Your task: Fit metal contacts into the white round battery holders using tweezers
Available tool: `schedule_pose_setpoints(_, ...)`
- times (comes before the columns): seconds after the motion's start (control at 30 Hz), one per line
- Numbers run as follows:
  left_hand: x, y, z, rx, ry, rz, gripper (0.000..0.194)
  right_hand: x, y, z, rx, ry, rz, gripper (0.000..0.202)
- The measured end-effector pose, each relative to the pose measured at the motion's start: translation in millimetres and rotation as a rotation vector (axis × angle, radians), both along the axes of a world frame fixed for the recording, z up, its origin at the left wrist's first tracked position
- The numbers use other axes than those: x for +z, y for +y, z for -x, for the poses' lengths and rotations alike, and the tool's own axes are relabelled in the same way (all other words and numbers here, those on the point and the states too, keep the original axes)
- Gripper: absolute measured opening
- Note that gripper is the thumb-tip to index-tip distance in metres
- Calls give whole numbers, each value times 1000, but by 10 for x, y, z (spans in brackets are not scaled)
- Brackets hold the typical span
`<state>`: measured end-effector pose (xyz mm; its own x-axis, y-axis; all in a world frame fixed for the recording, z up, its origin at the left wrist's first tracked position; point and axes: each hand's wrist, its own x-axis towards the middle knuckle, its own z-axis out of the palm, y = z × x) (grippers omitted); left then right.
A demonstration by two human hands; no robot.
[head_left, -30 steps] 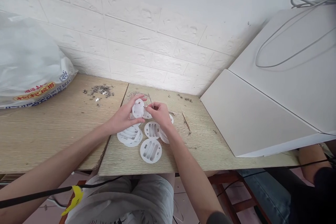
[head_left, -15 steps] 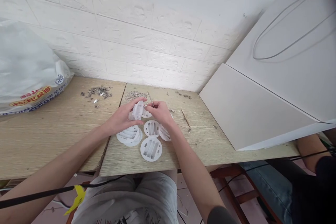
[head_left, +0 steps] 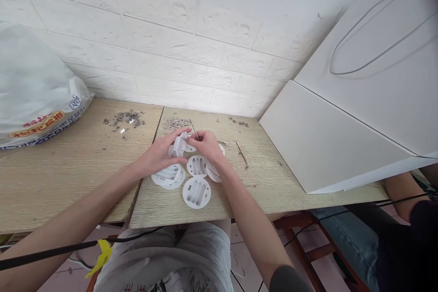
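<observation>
My left hand (head_left: 163,151) is closed around a white round plastic battery holder (head_left: 179,144), tilted up on edge above the table. My right hand (head_left: 208,146) pinches a thin, stick-like tool (head_left: 194,128) that points up and away. Its fingertips are right at the holder's edge; whether they also pinch a small part is hidden. Below the hands lie several more white battery holders, one (head_left: 197,193) nearest me and another (head_left: 197,166) behind it. Overlapping holders (head_left: 167,175) rest under my left hand. My right wrist partly covers others.
Small metal pieces (head_left: 175,124) lie piled behind my hands, with springs and contacts (head_left: 130,119) further left. A thin brown stick (head_left: 242,153) lies to the right. A plastic bag (head_left: 41,86) stands left, a large white box (head_left: 342,137) right. A co-worker's arm (head_left: 405,194) shows far right.
My right fingertips have come in closer to the held battery holder, which has turned slightly in my left hand. The view has shifted a little; the things on the table have stayed put.
</observation>
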<state>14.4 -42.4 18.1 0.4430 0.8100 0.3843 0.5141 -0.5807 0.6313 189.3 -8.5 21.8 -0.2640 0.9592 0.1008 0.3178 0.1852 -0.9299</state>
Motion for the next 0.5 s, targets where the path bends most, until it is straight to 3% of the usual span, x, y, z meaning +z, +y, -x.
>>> schedule_pose_setpoints(0.5,2,6,7,43,-25,-7,77,-14,-14,7,31,50,-96,20)
